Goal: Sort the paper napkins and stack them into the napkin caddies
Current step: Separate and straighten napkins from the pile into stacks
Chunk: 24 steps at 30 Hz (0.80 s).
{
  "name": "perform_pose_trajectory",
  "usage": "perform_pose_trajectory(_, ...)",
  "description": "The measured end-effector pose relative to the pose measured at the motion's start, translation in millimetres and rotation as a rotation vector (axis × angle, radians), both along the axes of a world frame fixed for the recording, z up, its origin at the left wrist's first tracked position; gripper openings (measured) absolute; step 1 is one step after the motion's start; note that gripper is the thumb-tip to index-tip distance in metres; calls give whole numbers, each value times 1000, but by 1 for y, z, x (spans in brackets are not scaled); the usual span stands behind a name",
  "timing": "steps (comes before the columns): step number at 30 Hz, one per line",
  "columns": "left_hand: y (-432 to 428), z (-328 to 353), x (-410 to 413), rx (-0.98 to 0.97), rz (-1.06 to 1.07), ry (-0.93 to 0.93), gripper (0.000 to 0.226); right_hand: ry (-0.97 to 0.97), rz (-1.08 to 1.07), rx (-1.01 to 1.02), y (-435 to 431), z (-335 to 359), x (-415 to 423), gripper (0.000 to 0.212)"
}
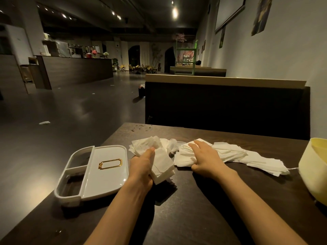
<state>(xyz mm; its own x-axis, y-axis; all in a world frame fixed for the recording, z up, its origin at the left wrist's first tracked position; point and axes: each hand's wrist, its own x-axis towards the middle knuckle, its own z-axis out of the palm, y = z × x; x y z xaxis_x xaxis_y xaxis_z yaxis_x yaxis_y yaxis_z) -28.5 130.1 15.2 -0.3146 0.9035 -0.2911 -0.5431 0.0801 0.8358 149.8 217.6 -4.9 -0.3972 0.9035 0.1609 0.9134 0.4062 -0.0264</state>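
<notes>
White paper napkins lie scattered across the dark wooden table (pixel 185 206). My left hand (pixel 141 167) grips a thick stack of folded napkins (pixel 162 165), held just above the table beside the caddy. My right hand (pixel 205 156) rests flat, fingers spread, on a spread pile of napkins (pixel 233 154) that fans out to the right. A loose crumpled heap of napkins (pixel 146 144) sits behind my left hand. The white napkin caddy (pixel 106 175) with a gold label frame lies at the left, with two open side compartments.
A pale yellow container (pixel 315 167) stands at the table's right edge. A dark booth backrest (pixel 226 106) rises behind the table. Crumbs (pixel 139 128) dot the far left corner. Open floor lies to the left, with a scrap of paper (pixel 44 122) on it.
</notes>
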Motion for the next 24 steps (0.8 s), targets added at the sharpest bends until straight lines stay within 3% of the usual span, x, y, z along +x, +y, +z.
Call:
perform_pose_trajectory(3, -1, 0, 0, 2, -14, -2, 17, -32, -31, -132, 17, -4, -6, 69)
perform_pose_trajectory(6, 0, 0, 1, -2, -24, -17, 18, 0, -58, -152, 25, -4, -5, 48)
perform_pose_trajectory(19, 4, -3, 2, -35, -62, -9, 27, 79, -153, 179, 27, -14, -14, 22)
perform_pose_trajectory(24, 3, -5, 5, -37, -87, -2, 14, 284, -142, 196, 24, -12, -7, 18)
